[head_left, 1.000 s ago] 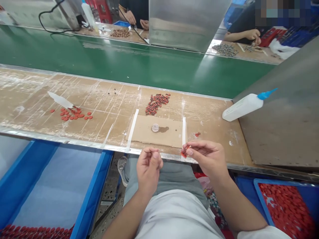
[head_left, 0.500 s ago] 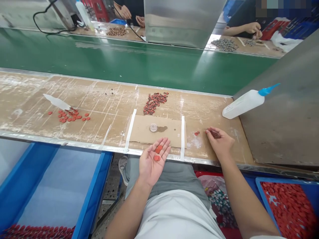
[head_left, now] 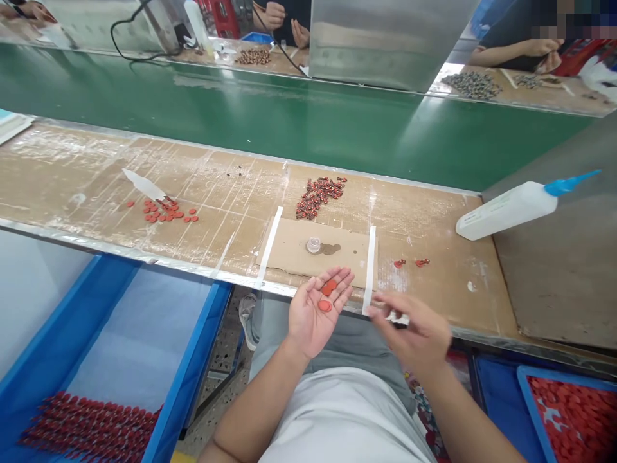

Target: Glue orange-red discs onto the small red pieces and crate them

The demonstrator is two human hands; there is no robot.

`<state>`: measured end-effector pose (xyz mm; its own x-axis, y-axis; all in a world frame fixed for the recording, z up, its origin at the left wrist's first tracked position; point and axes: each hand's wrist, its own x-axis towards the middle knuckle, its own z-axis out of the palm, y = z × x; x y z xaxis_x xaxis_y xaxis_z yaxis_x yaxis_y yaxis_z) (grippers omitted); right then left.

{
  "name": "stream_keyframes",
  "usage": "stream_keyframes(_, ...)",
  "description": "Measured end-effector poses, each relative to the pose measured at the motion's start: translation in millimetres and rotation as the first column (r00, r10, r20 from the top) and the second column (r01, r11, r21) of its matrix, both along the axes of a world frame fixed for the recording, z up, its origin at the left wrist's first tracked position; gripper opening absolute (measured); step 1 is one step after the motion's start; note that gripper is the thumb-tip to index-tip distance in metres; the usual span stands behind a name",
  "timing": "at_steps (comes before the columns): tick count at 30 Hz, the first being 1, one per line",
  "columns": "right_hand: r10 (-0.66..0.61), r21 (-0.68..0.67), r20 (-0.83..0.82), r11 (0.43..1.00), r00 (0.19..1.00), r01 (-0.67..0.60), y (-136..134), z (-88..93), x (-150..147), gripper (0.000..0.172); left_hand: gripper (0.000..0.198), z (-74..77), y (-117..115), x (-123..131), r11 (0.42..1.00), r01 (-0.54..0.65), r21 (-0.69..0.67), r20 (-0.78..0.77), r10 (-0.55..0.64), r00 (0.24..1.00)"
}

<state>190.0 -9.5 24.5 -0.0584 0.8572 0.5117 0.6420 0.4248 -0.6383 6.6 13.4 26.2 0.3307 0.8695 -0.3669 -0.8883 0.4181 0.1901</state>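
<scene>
My left hand (head_left: 315,315) lies palm up in front of the cardboard pad (head_left: 282,247), fingers stretched out, bearing several flat red discs (head_left: 326,306). To its right, my right hand (head_left: 414,328) hovers over the table's front edge, a little blurred, with fingers apart and nothing visible between them. Two small red pieces with dark, shiny tips lie on the table beyond it: a left piece (head_left: 400,263) and a right piece (head_left: 423,262). A small clear cup (head_left: 313,245) stands on the pad beside a wet stain. Behind the pad is a pile of small red-and-dark parts (head_left: 321,196).
Loose red discs (head_left: 164,212) lie at left by a white pointed strip (head_left: 143,185). A white bottle with blue nozzle (head_left: 508,211) leans against the metal box at right. Blue trays (head_left: 193,347) with red pieces sit below. Co-workers' hands (head_left: 542,54) work across the green belt (head_left: 289,122).
My right hand has moved left and toward me from the table, leaving a second red piece beside the first. The left hand still bears its discs. The view has swung left.
</scene>
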Motion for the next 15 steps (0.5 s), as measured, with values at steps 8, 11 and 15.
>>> stream_keyframes(8, 0.268, -0.133, -0.043, 0.953, 0.963, -0.271, 4, -6.8, -55, 0.027, 0.043, 5.2, -11, 2, 0.998, -0.017, 0.067, -0.094, 0.024, 0.995)
stream_keyframes(11, 0.213, -0.105, -0.061, 0.970, 0.975, -0.218, 4, -8.7, -53, 0.034, 0.041, 3.5, -11, -3, 0.999, -0.027, 0.029, -0.015, 0.027, 1.000)
stream_keyframes(15, 0.254, 0.077, 0.118, 0.962, 0.960, -0.264, 7, -0.8, -49, 0.045, 0.035, 2.4, -10, -7, 1.000, -0.017, 0.001, 0.087, 0.016, 0.996)
